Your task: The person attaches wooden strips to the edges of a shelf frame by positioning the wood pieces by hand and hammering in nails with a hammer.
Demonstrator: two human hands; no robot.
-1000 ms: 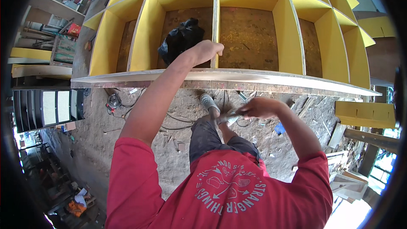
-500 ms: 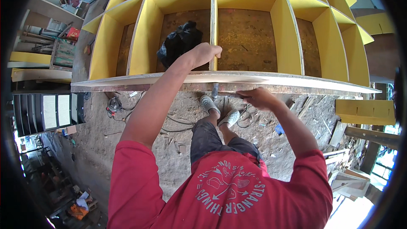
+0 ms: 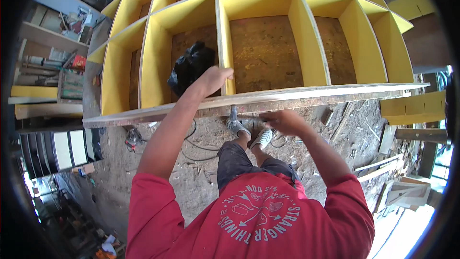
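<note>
My left hand [image 3: 214, 80] is closed around the near end of a yellow divider panel [image 3: 226, 48], where it meets a long pale front board [image 3: 306, 91]. My right hand [image 3: 286, 122] grips a hammer by its handle; the hammer head [image 3: 233, 113] is at the outer face of that board, just below the divider's end. Whether the head touches the board I cannot tell. Both belong to a large yellow gridded wooden frame [image 3: 304, 29] lying on a brown worktable. Beside my left hand, a black plastic bag [image 3: 191, 67] sits in one compartment.
Cables [image 3: 199, 158] run over the dirt floor near my feet, with a power tool [image 3: 133, 136] at left. Timber scraps [image 3: 383, 165] lie at right, below a yellow panel [image 3: 414, 108]. Shelves with clutter [image 3: 57, 57] stand on the left.
My view has tilted and shifted, so the frame sits lower at left. Both hands keep their holds on the divider and the hammer, whose head remains by the board.
</note>
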